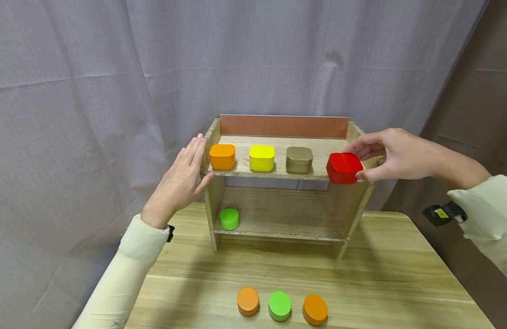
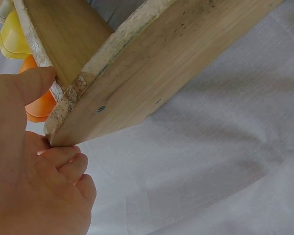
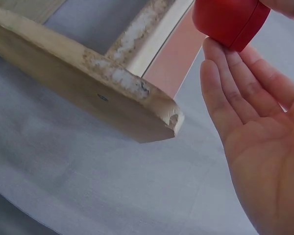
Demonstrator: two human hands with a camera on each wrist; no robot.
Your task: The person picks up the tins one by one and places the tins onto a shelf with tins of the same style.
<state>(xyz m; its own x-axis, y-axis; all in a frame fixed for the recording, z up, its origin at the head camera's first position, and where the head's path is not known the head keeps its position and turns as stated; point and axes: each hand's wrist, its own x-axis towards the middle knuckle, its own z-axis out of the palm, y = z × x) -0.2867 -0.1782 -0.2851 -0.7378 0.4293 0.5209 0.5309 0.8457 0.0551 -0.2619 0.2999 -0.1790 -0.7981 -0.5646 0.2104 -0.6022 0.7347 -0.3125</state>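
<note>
My right hand (image 1: pixel 401 155) pinches a red square tin (image 1: pixel 343 169) with rounded corners between thumb and fingers, at the right front end of the upper shelf board. The right wrist view shows this red tin (image 3: pixel 228 22) above the long fingers. My left hand (image 1: pixel 177 183) lies against the left side panel (image 2: pixel 132 83) of the small wooden shelf, fingers straight along its outer side, thumb at the front edge of the upper board. In a row on that board stand an orange tin (image 1: pixel 222 157), a yellow tin (image 1: pixel 261 158) and an olive-gold tin (image 1: pixel 299 160).
A round green tin (image 1: pixel 229 219) stands at the left of the lower board (image 1: pixel 282 214). On the table (image 1: pixel 385 274) in front are a round orange tin (image 1: pixel 248 301), another green tin (image 1: pixel 280 305) and a second orange tin (image 1: pixel 315 310). Behind hangs a grey curtain (image 1: pixel 253 55).
</note>
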